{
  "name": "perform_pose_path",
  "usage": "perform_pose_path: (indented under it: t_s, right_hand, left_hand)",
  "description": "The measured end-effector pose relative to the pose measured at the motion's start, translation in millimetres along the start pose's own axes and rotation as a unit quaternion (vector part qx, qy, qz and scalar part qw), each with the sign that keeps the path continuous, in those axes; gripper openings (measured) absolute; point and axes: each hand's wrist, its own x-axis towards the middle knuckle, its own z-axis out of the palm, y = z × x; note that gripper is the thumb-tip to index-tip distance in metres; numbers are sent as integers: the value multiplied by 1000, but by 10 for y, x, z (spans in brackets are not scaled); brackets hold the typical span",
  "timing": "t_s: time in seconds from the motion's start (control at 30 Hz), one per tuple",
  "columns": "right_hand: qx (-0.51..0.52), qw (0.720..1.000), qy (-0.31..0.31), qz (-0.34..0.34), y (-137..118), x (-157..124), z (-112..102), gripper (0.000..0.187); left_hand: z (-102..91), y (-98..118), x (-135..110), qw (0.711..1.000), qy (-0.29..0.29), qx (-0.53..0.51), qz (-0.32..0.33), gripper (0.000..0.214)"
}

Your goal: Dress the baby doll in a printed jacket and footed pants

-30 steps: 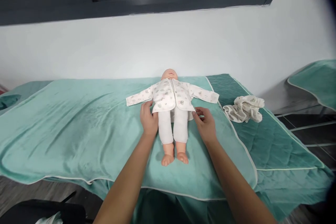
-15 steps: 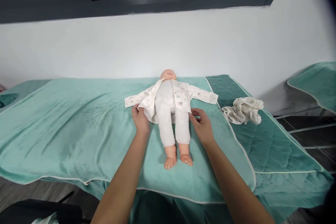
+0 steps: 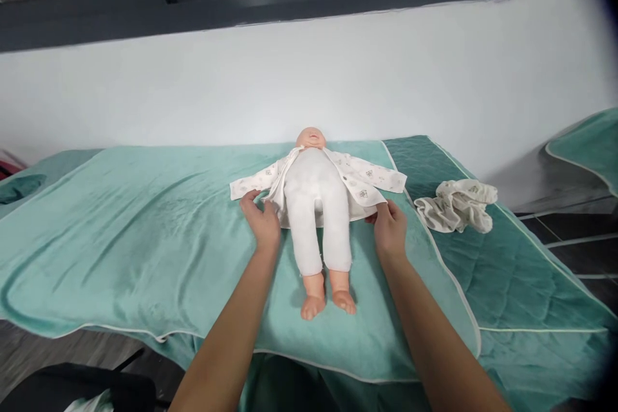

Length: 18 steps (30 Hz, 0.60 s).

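A baby doll lies on its back on a teal towel, head toward the wall, in a white bodysuit. A printed white jacket on it lies spread wide to both sides. My left hand pinches the jacket's left flap at the doll's hip. My right hand grips the lower edge of the right flap and holds it out flat on the towel.
A crumpled pale garment lies on the darker teal quilt to the right. A white wall runs behind the table under a dark window frame. Another teal-covered surface shows at far right. A dark chair sits at bottom left.
The jacket, closed over the doll's chest a second ago, now lies open on both sides. My left hand drew the left flap out first, then my right hand pulled the right flap outward.
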Motion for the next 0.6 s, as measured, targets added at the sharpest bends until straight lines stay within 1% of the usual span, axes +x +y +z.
perform_pose_path:
  t_s: [0.1,0.2,0.3,0.37,0.43,0.47,0.5,0.53,0.57,0.6]
  right_hand:
    - [37,999,-2,15,0,-98,-77,30]
    - [92,995,14,27,3,-207,-127,33]
    - [113,993,8,22,5,-279,-160,34]
    - [68,998,-9,-5,-4,-235,-207,32]
    - [-26,997,-12,-70,-18,-73,-316,26]
    - [-88,989,-8,-119,-26,53,-403,24]
    - [-151,972,-6,-178,-33,202,-512,23]
    - [-219,943,-13,-248,-40,366,-641,26]
    - [-283,910,-13,-303,-49,535,-786,30]
    - [-353,875,-17,-331,-62,699,-940,37]
  left_hand:
    - [20,-5,7,1000,-12,7,2,31]
    - [35,-11,7,1000,-17,4,4,32]
    - [50,-21,10,1000,-18,1,11,31]
    - [61,-23,17,1000,-19,9,19,30]
    - [69,-20,26,999,-23,19,29,29]
    - [71,-17,29,999,-25,24,35,29]
    - [71,-14,31,998,-27,29,40,29]
    - [70,-10,31,998,-30,32,45,29]
    - [67,-6,30,998,-32,35,51,29]
    - [64,-1,27,997,-35,38,56,29]
